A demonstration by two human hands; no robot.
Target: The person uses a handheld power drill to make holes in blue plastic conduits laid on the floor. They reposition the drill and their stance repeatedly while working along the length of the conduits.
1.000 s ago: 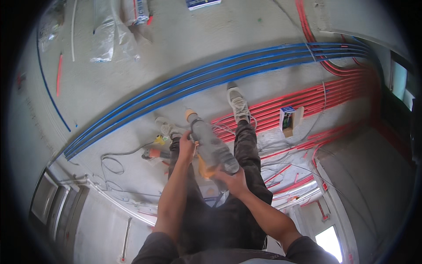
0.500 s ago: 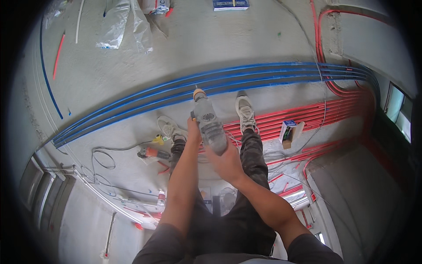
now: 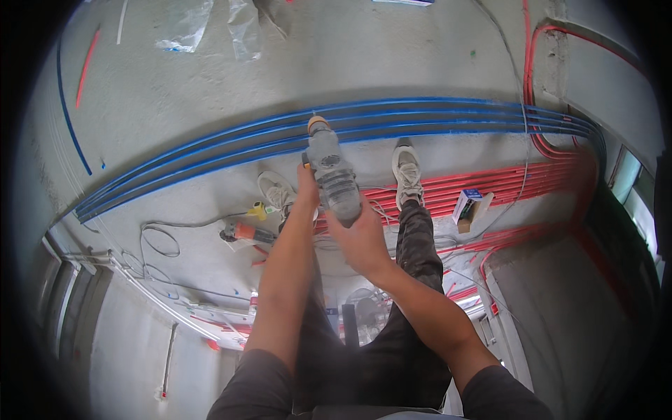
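Both my hands hold a dusty grey power drill (image 3: 334, 171), its orange collar and short bit turned away from me. My left hand (image 3: 308, 185) is closed round what looks like its side handle. At the rear end, my right hand (image 3: 360, 241) wraps the grip, where the trigger is hidden. In the picture the bit tip overlaps the blue pipes (image 3: 231, 144), which run side by side across the surface ahead. Whether it touches anything there I cannot tell.
My shoes (image 3: 407, 170) stand apart, beside a bundle of red pipes (image 3: 483, 183). An orange-and-grey angle grinder (image 3: 246, 231) lies left of my legs near a looped grey cable (image 3: 162, 241). An opened small box (image 3: 470, 208) sits at right. Plastic sheeting (image 3: 187, 28) lies at the far left.
My view has shifted slightly, and the drill's bit now lies higher against the blue pipes. Both hands keep their hold on the drill.
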